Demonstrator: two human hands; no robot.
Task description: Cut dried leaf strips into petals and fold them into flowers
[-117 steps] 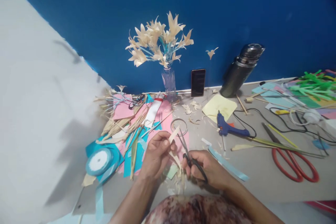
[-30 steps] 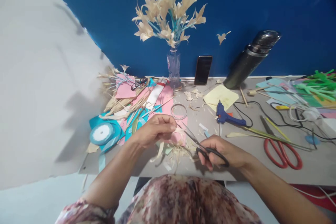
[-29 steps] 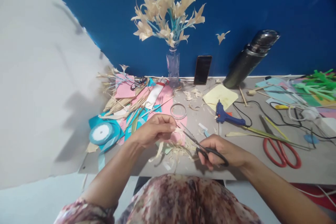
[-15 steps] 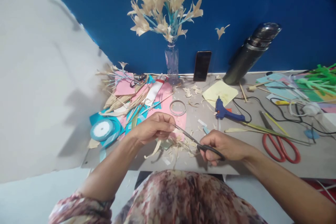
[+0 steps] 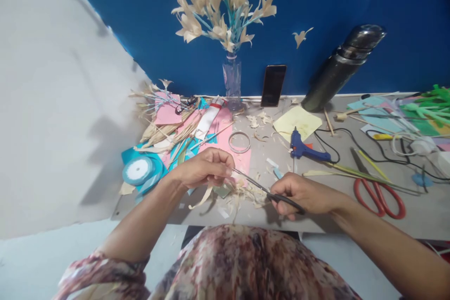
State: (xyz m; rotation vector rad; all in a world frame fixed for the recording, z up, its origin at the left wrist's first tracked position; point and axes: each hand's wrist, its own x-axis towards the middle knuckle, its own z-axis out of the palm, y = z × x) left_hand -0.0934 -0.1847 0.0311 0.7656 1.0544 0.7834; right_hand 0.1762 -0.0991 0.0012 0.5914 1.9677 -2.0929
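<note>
My right hand (image 5: 295,196) grips the black handles of a pair of scissors (image 5: 252,181), its fingers wrapped round the loops. The thin metal blades look nearly closed and point left, their tips right at the fingers of my left hand (image 5: 207,167). That hand is pinched closed, and a pale strip of dried husk (image 5: 203,199) hangs beneath it. Exactly what sits between the fingertips is hidden. Below the blades lie husk scraps (image 5: 246,195) on the table.
Behind stand a clear vase (image 5: 232,82) of husk flowers (image 5: 225,4), a phone (image 5: 273,85) and a leaning black flask (image 5: 341,70). A blue glue gun (image 5: 307,150) and red-handled scissors (image 5: 379,197) lie right. At left are a ribbon spool (image 5: 138,170) and husks (image 5: 165,133).
The camera view has shifted slightly. My hands and the scissors keep nearly the same pose, while the hanging husk strip has swung a little to the left.
</note>
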